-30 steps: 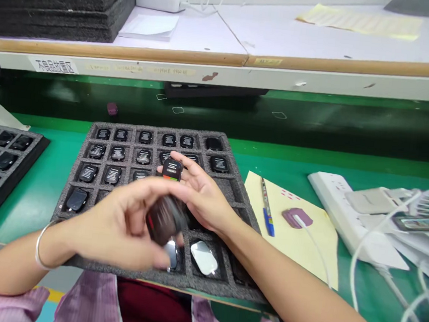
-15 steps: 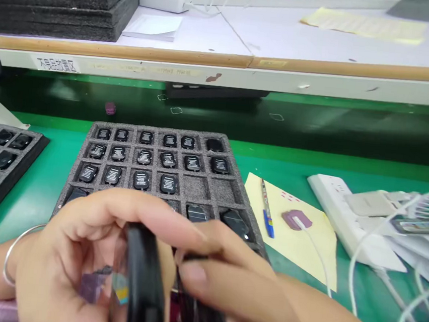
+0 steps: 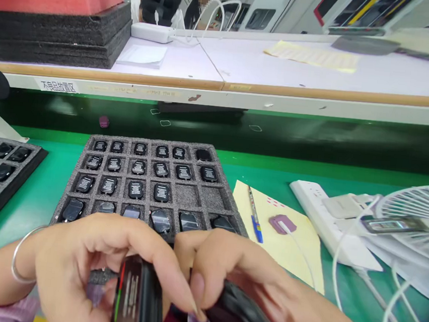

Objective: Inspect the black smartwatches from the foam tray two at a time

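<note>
The step in hand seems to be handling two dark, watch-like devices at once, close to the body in front of the foam tray [image 3: 186, 196]. The left hand [image 3: 102, 256] is holding the upright device [image 3: 141, 295], whose face is showing a red and green strip beside pale lines; its fingers are curling around the casing, the index finger reaching across toward the other piece. The right hand [image 3: 230, 269] is pinching the tilted device [image 3: 245, 316] near its upper end, though where its hidden fingers are pressing, one cannot tell. Whether the two hands are touching is also unclear. Behind them, the foam tray is lying on the green worktop [image 3: 56, 166], with two bare compartments showing at the right of its third row. The next move is probably calling for a steady grip on both devices, keeping their casings from knocking together.
</note>
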`<state>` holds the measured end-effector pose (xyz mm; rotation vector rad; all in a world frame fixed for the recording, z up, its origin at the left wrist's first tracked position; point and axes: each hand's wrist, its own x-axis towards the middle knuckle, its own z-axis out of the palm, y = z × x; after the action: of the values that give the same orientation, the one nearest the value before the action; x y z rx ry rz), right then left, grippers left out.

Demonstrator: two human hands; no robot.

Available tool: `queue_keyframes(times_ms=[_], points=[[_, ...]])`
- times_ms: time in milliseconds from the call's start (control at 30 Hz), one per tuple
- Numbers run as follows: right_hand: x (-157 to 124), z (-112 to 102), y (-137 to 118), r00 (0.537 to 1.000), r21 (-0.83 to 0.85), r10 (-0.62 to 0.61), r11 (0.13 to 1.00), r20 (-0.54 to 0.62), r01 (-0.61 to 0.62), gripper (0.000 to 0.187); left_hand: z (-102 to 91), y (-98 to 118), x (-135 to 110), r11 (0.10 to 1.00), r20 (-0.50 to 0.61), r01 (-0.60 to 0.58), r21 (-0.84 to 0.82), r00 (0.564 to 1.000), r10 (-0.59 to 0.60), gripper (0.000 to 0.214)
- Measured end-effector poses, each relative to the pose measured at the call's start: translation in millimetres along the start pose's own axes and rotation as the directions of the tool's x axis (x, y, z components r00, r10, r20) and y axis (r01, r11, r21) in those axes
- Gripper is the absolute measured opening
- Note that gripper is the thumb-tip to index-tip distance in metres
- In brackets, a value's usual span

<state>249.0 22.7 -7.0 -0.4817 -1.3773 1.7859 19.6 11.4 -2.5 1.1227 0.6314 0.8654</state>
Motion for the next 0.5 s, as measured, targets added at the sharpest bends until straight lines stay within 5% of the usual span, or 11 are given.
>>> queue_keyframes(times_ms=[233,500], points=[[11,-15,-26,0.996,-0.001,0.088,0.996,0.03,-0.088,0.044,5.2,8,1,0.989,-0.094,-0.146,-0.034,0.985,0.142,0.016],[21,-24,-10,0.98,0.153,-0.109,0.985,0.166,0.083,0.032,-18.8,15,22,0.98,0.2,-0.148,-0.132,0.964,0.173,0.044]])
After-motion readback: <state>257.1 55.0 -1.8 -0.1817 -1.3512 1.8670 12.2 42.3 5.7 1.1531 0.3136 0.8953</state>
